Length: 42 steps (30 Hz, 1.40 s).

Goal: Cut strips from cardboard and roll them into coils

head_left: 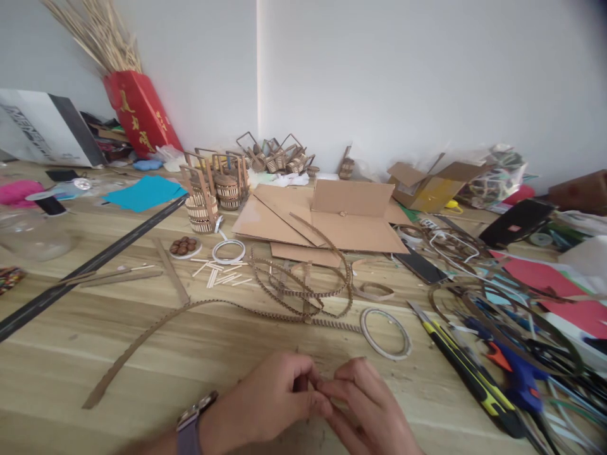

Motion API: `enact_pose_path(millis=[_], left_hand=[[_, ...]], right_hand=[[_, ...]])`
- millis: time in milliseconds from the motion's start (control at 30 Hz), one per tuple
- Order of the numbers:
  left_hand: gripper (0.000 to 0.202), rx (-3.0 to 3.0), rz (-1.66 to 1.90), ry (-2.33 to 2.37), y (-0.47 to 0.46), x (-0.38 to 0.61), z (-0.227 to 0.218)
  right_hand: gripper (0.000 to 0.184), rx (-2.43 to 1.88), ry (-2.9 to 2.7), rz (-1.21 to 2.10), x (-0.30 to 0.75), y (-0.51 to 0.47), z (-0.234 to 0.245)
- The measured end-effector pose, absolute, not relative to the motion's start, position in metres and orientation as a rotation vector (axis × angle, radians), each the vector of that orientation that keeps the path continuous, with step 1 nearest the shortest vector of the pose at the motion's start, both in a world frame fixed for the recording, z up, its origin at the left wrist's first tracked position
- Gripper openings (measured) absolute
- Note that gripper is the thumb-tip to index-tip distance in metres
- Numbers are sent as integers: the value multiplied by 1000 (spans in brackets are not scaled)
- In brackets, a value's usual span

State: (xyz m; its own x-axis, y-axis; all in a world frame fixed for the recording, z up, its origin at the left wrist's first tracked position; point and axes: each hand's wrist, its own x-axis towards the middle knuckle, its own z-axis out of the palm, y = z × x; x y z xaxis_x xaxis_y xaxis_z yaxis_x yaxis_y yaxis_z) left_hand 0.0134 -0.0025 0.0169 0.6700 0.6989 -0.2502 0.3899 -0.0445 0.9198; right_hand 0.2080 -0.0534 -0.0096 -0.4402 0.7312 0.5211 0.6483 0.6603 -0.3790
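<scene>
My left hand (279, 395), with a watch on its wrist, is closed in a pinch at the bottom middle. Against its fingertips my right hand (367, 404) is pinched too, and whatever lies between them is hidden. Just beyond the hands runs a long corrugated cardboard strip (142, 338), curling into loose loops (303, 294). A roll of double-sided tape (386, 333) lies to the right of the strip's end. Short pale sticks (222, 275) are scattered beside a second tape roll (228, 251).
Small woven baskets (202, 212) with handles stand behind, left of flat cardboard pieces (351, 230). At right lie a yellow-black utility knife (474, 373), a blue glue gun (521, 385), and a phone (420, 265). A dark strip (109, 256) crosses the left side near a dish of brown beads (184, 247).
</scene>
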Motion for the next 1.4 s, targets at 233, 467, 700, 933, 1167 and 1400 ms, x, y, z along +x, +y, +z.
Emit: enact_pose_path(millis=[233, 467, 700, 933, 1167, 1400], left_hand=[[30, 1669, 281, 806, 4, 8, 20], [42, 1646, 281, 655, 6, 6, 18], [62, 1652, 373, 623, 1, 8, 18], [55, 1696, 425, 652, -3, 9, 17], [27, 1706, 408, 807, -5, 13, 17], [24, 1668, 328, 847, -4, 12, 19]], right_hand=[[10, -1000, -2164, 67, 204, -50, 1], [20, -1004, -2086, 282, 207, -52, -4], [16, -906, -1921, 568, 204, -52, -7], [19, -981, -1995, 548, 208, -54, -6], [8, -975, -2153, 186, 207, -50, -1], [8, -1002, -2162, 251, 208, -52, -5]])
